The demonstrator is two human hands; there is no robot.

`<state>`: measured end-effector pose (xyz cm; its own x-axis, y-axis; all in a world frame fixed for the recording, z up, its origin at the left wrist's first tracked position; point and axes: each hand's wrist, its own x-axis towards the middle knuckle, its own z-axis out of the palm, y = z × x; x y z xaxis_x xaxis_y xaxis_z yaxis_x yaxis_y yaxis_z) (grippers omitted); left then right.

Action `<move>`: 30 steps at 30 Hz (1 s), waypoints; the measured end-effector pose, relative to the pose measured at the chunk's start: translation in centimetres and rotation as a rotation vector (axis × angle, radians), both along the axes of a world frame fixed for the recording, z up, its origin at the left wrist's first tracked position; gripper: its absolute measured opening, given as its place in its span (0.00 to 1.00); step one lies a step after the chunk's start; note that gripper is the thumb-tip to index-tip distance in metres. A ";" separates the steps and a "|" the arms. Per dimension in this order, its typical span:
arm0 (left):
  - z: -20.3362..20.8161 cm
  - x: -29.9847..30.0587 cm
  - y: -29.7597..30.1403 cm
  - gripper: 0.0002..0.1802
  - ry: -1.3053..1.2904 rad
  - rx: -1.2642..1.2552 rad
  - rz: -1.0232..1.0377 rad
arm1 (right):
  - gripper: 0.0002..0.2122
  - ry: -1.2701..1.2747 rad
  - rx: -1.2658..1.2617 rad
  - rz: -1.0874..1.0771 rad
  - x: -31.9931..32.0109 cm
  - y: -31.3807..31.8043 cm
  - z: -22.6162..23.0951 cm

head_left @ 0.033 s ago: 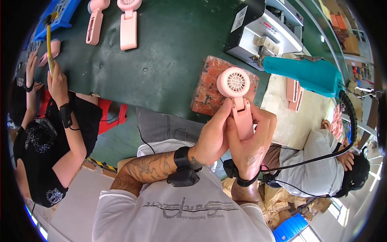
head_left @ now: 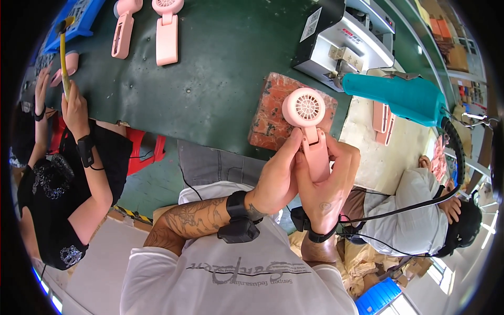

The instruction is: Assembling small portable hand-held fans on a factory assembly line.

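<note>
A pink handheld fan (head_left: 304,107) is gripped by both my hands, its round grilled head pointing away from me. Its head lies over a worn red block (head_left: 269,112) on the green table. My left hand (head_left: 277,181) has its thumb and fingers closed at the left side of the handle, near the hinge. Wrapped around the handle's right side is my right hand (head_left: 331,181), with its thumb on the front. My fingers hide part of the lower handle.
Right of the block hangs a teal power tool (head_left: 394,97) with a black cable, beside a metal machine (head_left: 344,44). More pink fans (head_left: 167,39) lie at the far left. A co-worker's hand (head_left: 76,110) holds a yellow-handled hammer (head_left: 64,58). Another person (head_left: 409,210) is at the right.
</note>
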<state>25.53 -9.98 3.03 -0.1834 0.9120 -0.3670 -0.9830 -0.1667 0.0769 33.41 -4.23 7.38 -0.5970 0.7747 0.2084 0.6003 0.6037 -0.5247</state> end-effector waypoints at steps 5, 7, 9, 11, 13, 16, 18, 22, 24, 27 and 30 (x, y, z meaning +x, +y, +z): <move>-0.8 0.3 -0.2 0.27 -0.014 -0.018 0.001 | 0.26 -0.030 0.081 0.055 -0.2 0.3 -0.2; -0.4 -0.2 -0.3 0.25 0.074 -0.031 -0.033 | 0.26 -0.042 0.088 0.055 0.0 0.3 -0.3; -0.3 -0.5 -0.3 0.24 0.163 -0.044 -0.067 | 0.27 -0.053 0.095 0.055 0.0 0.2 -0.3; -0.2 -0.6 -0.4 0.23 0.332 -0.043 -0.063 | 0.27 -0.029 0.149 0.068 0.0 -0.1 -0.2; 0.0 -1.2 -0.2 0.23 0.310 -0.011 -0.061 | 0.27 -0.037 0.154 0.079 -0.1 -0.4 0.1; 0.3 -2.4 -0.8 0.24 0.254 0.022 -0.057 | 0.29 0.055 0.070 0.126 0.7 -0.5 0.2; 0.6 -3.2 -1.1 0.26 0.241 0.032 -0.050 | 0.32 0.304 -0.044 0.168 1.6 -0.3 -0.5; 0.7 -4.2 -1.4 0.29 0.251 0.048 -0.051 | 0.27 0.547 -0.323 0.022 2.0 -0.5 -1.4; 0.7 -4.4 -1.3 0.31 0.295 0.072 -0.009 | 0.23 0.307 -0.412 0.222 2.1 0.2 -1.5; 1.1 -4.5 -1.3 0.32 0.328 0.021 0.010 | 0.21 0.312 -0.438 0.278 1.7 -0.2 -2.0; 0.7 -4.5 -1.2 0.31 0.337 0.052 0.021 | 0.19 0.311 -0.418 0.277 1.4 -0.2 -1.7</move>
<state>21.04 -11.16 3.73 -0.3050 0.9226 -0.2362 -0.9003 -0.1984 0.3875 34.81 -4.46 5.71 -0.7486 0.6527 0.1164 0.2295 0.4199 -0.8781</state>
